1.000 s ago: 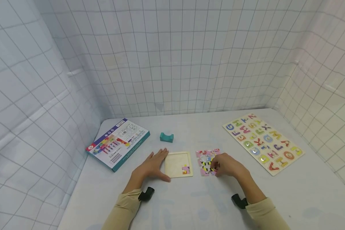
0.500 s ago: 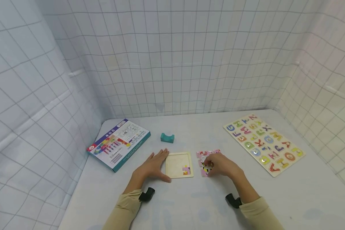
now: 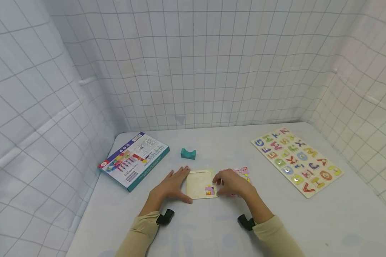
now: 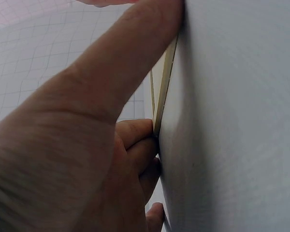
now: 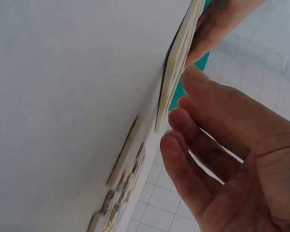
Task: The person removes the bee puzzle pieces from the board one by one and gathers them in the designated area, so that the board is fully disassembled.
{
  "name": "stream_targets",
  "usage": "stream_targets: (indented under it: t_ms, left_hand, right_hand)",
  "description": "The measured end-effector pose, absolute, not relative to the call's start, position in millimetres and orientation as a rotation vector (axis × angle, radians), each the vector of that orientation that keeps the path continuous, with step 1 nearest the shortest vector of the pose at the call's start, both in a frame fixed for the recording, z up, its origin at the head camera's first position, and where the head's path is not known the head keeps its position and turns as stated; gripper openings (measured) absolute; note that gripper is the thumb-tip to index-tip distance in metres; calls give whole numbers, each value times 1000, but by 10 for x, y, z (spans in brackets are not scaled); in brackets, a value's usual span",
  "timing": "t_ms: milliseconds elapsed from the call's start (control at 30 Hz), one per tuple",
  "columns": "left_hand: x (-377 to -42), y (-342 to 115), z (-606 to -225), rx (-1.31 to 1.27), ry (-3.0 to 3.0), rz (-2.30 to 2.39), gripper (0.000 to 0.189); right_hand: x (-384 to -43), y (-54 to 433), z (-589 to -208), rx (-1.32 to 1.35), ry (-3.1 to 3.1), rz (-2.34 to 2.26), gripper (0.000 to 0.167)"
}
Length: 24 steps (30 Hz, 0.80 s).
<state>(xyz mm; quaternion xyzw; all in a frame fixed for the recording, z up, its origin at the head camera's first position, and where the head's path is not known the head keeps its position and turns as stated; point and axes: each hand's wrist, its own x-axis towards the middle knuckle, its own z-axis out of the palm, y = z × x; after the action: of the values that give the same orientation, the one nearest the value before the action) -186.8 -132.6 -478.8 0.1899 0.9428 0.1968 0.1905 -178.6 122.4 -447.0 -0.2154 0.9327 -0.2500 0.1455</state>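
Note:
My left hand [image 3: 174, 185] lies spread along the left side of a small square wooden puzzle tray [image 3: 197, 178], its thumb and fingers touching the frame. A joined pink-and-yellow patch of puzzle [image 3: 209, 190] sits in the tray's lower right corner. My right hand [image 3: 233, 184] is at the tray's right edge with bent fingers, thumb tip close to the frame in the right wrist view. Whether a piece is between these fingertips I cannot tell. Under and behind that hand lie several pink puzzle pieces [image 3: 243, 172], partly hidden; the right wrist view shows their edges [image 5: 121, 193].
A teal arched block [image 3: 188, 154] stands behind the tray. At the left is a flat toy box [image 3: 133, 160] with teal sides. On the right lies an alphabet puzzle board [image 3: 297, 162]. White grid-patterned cloth walls [image 3: 193, 71] enclose the table [image 3: 212, 228].
My right hand has moved left from over the loose puzzle pieces to the tray's right edge. The left hand has stayed at the tray's left side.

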Motion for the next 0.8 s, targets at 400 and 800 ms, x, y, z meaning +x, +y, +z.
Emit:
stream_targets:
  t_ms: [400, 800]
  left_hand:
    - [-1872, -1317, -4771, 524, 2649, 554, 120]
    - [-1870, -1322, -4775, 539, 2652, 558, 120]
  right_hand:
    - [-1798, 1059, -4464, -513, 2642, -709, 36]
    - [-1763, 1025, -4475, -547, 2649, -662, 33]
